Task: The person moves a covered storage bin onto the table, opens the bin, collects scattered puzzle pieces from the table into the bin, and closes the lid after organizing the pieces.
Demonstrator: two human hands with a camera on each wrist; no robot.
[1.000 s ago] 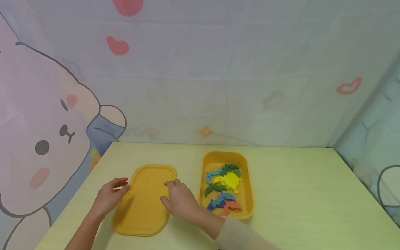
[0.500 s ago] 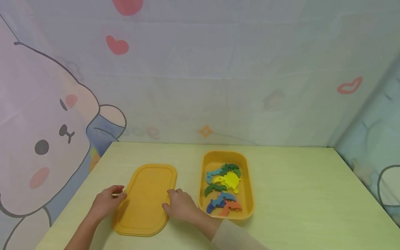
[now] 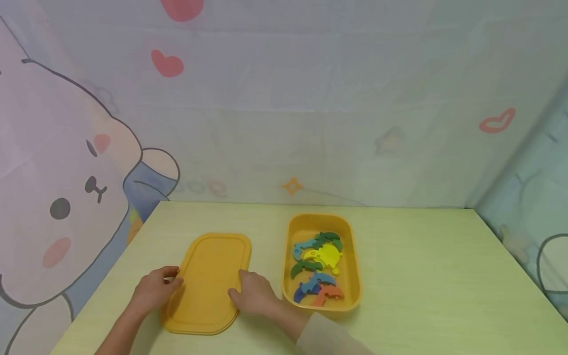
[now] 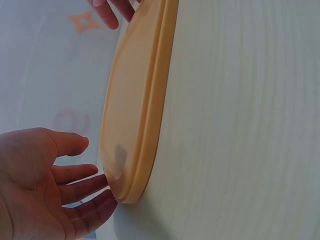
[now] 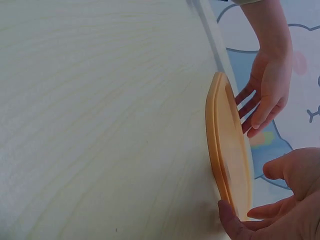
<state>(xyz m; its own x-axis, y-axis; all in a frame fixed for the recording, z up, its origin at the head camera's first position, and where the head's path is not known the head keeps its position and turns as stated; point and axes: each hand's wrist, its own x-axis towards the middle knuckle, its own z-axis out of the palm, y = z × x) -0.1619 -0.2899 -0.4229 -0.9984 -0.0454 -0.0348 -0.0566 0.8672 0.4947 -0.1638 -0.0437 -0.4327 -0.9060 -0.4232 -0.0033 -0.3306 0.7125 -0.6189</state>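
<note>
A flat yellow lid (image 3: 208, 281) with rounded corners lies on the table in the head view. At its left edge is my left hand (image 3: 153, 291), the thumb apart from the loosely bent fingers. In the left wrist view, the fingertips of this hand (image 4: 45, 175) come right up to the end of the lid (image 4: 132, 100). My right hand (image 3: 256, 294) is at the opposite edge, fingertips on the rim. The right wrist view shows that hand (image 5: 295, 205) with its thumb held away from the lid (image 5: 230, 145) and a finger touching its edge.
To the right of the lid stands an open yellow box (image 3: 356, 281). Several flat coloured pieces lie in it, among them a yellow one (image 3: 328, 256), an orange one (image 3: 330, 293) and a green one (image 3: 303, 267). A printed cloth (image 3: 377, 98) hangs behind the table.
Both hands have come slightly nearer to me along the lid's sides. My right fingertips have shifted from over the lid to its right edge. Lid and box have stayed put.
</note>
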